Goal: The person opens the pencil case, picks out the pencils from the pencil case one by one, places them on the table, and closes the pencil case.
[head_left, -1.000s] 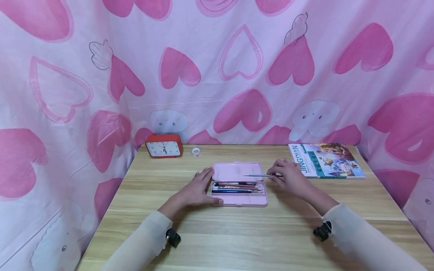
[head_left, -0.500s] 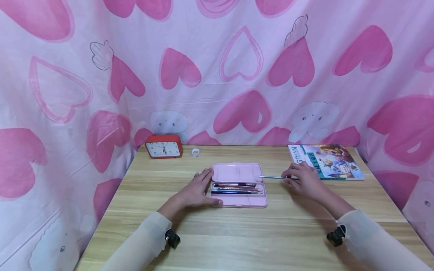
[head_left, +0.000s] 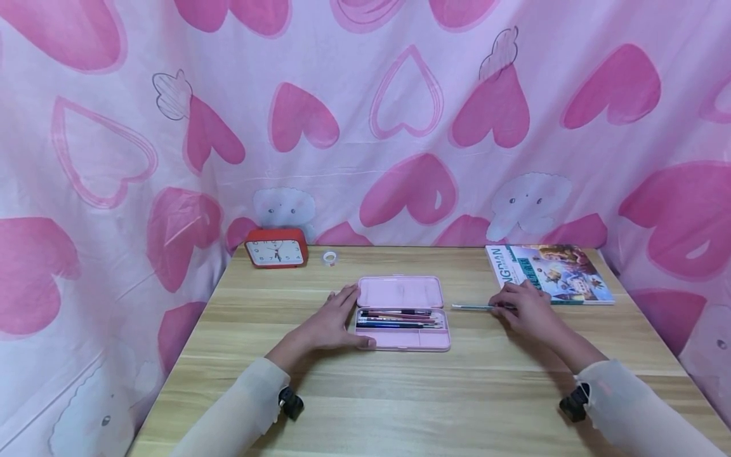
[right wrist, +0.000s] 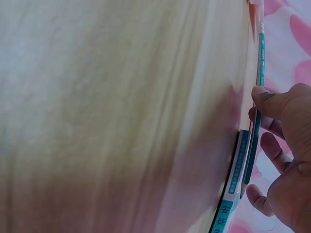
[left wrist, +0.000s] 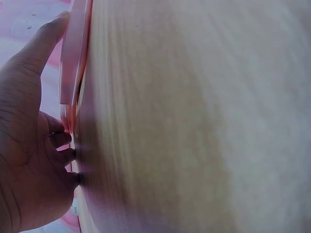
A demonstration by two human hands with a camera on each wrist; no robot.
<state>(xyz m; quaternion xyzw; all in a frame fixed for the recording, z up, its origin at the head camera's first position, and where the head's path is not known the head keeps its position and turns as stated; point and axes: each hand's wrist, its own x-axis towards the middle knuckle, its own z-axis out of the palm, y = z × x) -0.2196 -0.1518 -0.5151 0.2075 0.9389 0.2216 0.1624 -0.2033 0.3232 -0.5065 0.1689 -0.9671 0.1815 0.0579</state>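
A pink pencil case (head_left: 431, 339) lies with its lid (head_left: 400, 292) folded back, and several pencils (head_left: 400, 318) fill its upper compartment. My left hand (head_left: 327, 327) rests at its left side, thumb on the front corner and fairly straight fingers by the lid. In the left wrist view the thumb touches the case wall (left wrist: 75, 58). To the right of the case, my right hand (head_left: 525, 308) pinches a green pencil (right wrist: 261, 63) between thumb and fingers. One end of this pencil points left toward the case, apart from it; its sharpened tip is by the book in the right wrist view.
An illustrated book (head_left: 565, 273) lies at the back right, just behind the right hand. At the back left stand a red alarm clock (head_left: 276, 247) and a small roll of tape (head_left: 329, 256). Behind the wooden table (head_left: 400, 406) hangs a pink heart-patterned curtain (head_left: 354, 95).
My right hand has moved right and slightly toward me with the green pencil, which has left its place over the lid. The left hand and the case stay put.
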